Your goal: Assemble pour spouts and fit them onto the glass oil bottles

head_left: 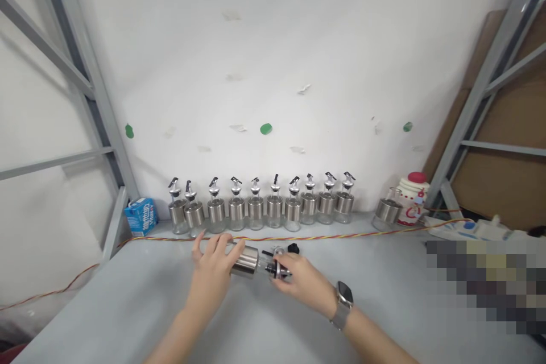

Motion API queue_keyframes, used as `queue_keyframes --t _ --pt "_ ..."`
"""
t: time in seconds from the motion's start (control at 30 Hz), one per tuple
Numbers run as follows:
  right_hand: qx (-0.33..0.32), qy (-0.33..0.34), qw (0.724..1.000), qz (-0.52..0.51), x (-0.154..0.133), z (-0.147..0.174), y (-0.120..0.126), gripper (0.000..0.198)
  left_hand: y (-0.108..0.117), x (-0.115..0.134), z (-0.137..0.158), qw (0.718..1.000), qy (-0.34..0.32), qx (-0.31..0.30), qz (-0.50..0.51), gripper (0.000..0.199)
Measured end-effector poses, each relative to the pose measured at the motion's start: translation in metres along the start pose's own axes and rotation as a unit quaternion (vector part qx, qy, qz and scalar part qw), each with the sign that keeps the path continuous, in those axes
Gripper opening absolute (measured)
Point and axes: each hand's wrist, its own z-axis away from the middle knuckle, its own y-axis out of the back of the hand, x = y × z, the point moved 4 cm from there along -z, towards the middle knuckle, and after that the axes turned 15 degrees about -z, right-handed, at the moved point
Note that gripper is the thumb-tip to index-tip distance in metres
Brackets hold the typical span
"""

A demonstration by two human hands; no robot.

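My left hand (215, 259) is wrapped round a glass oil bottle (247, 261) with a steel sleeve, tipped on its side with its neck toward the right. Fingers of my right hand (298, 276) grip a pour spout (279, 269) with a black stopper, at the mouth of that bottle. Whether the stopper is fully seated I cannot tell. Just behind the right fingers lies another spout with a black part (293, 248), partly hidden. A row of similar bottles (256, 206), each fitted with a spout, stands upright along the wall.
One bottle without a spout (388, 211) stands at the right, beside a white jar with a red lid (413, 199). A blue carton (141, 217) is at the left. A twisted red-yellow wire (315, 237) crosses the grey table (128, 301). Metal frames rise at both sides.
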Motion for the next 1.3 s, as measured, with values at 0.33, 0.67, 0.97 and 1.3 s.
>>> queue_keyframes --t 0.33,0.67,0.97,1.3 --pt "0.011 0.036 0.999 0.014 -0.005 0.002 -0.001 0.030 -0.002 -0.009 0.001 0.999 0.006 0.041 -0.003 0.052" --pt "-0.130 -0.069 0.970 -0.196 0.008 0.001 -0.005 0.019 0.004 -0.002 0.003 0.991 -0.019 0.131 0.006 0.042" --pt "0.004 0.107 0.988 0.113 -0.016 0.005 0.006 0.030 0.003 -0.002 -0.003 0.999 0.034 -0.007 0.026 0.052" --pt "0.040 0.110 0.987 0.114 -0.019 0.003 0.023 0.041 0.001 -0.009 -0.002 0.999 0.014 0.034 -0.009 0.049"
